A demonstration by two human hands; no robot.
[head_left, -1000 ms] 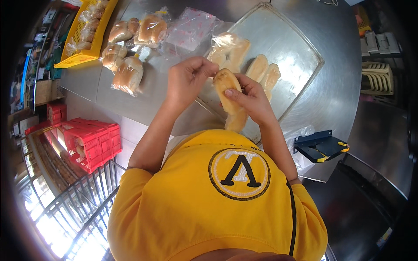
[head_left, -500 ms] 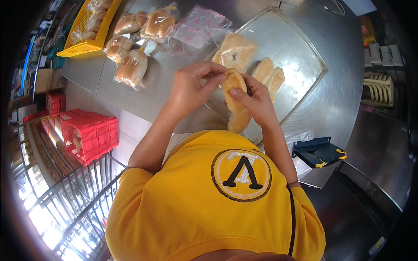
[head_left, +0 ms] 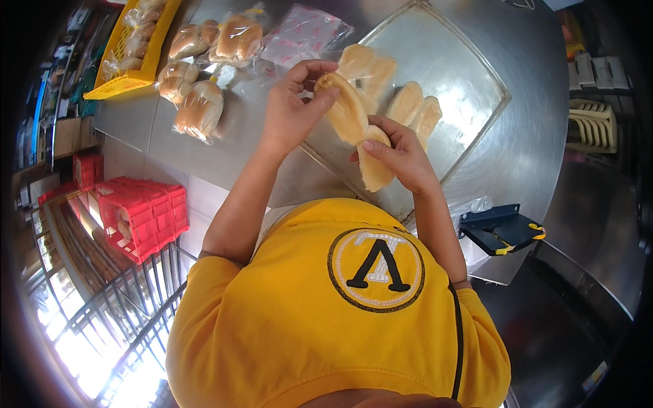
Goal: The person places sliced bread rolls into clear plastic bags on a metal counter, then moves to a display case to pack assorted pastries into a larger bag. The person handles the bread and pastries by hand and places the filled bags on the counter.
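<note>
Long pale bread roll (head_left: 347, 109) held up over the near left corner of the metal tray (head_left: 476, 88), tilted, upper end to the left. Second roll (head_left: 374, 163) just below it, touching, its lower end hanging over the tray's near rim. Left hand (head_left: 292, 109) closed on the upper roll, thumb and fingertips pinching its left end: grip clenched on that roll. Right hand (head_left: 401, 153) wrapped round the lower roll from the right, fingers (head_left: 377, 146) laid across its top, thumb side hidden: grip grasping that roll. Both forearms rising from the lower edge, past a yellow shirt (head_left: 326, 306) with a round badge.

On the tray, behind the hands, more bare rolls: a pair (head_left: 371, 68) partly hidden by the held one, another pair (head_left: 415, 112) lying side by side just right of the right hand. Rest of the tray shiny, steel worktop (head_left: 544, 136) beneath it.

Left of the tray, a flat clear bag with red print (head_left: 306, 34) on the worktop. Further left, bagged rolls (head_left: 204, 105) in clear wrap, several packs close together. Beyond these, a yellow crate (head_left: 129, 61) with more wrapped bread. Below the worktop's left edge, red crates (head_left: 139, 214) on the floor. Right of the person, a dark blue tool with yellow tips (head_left: 500, 228) near the worktop's edge.
</note>
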